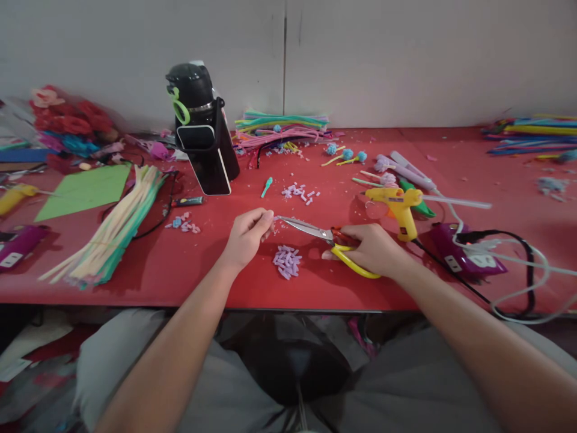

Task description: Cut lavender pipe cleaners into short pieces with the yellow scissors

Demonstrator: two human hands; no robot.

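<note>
My right hand grips yellow-handled scissors, its fingers through the loops and the blades pointing left over the red table. My left hand is pinched shut right at the blade tips, holding something small that I cannot make out. A little heap of short purple pipe-cleaner pieces lies on the table between and just below the two hands.
A yellow glue gun stands right of the scissors, its cord running to a purple power strip. A black bottle with a phone stands behind. Pipe-cleaner bundles lie left, more stacks at the back, green paper far left.
</note>
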